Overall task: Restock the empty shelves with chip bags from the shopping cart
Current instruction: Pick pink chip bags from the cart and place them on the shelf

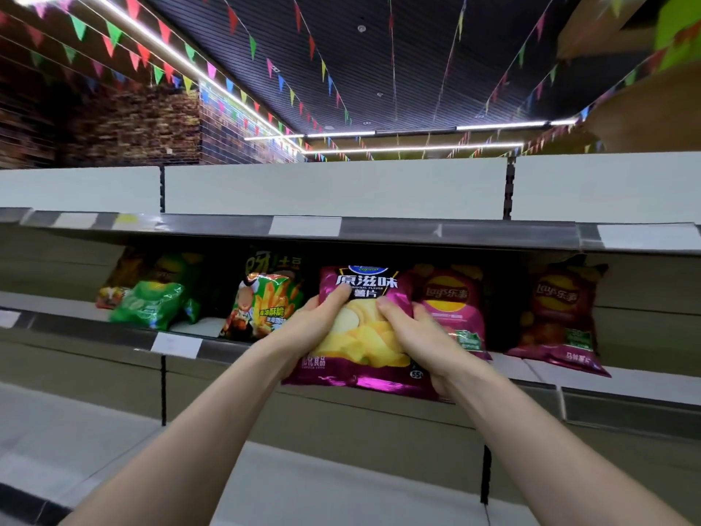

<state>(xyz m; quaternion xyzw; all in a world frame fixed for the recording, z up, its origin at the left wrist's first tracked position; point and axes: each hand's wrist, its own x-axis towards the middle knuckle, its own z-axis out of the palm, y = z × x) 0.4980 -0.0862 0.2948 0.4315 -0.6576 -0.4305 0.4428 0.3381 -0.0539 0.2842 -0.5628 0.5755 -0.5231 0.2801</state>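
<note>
Both hands are on one purple chip bag [364, 336]: left hand [307, 322] clamps its left edge, thumb up by the white lettering, and right hand [421, 336] grips the right edge. It's held upright at the front lip of the middle shelf [178, 341], between a fries-print snack bag [261, 305] and a magenta Lay's bag [455, 309]. Another Lay's bag [557, 320] stands further right, green bags [155, 301] off left.

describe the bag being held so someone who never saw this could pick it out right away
Look at the middle shelf, the one with chip bags standing in a row. At its centre, the left hand and right hand hold one purple bag at the shelf's front edge. Unlike the magenta bags to its right, it shows large white characters on a dark panel above a pile of yellow chips.
</note>
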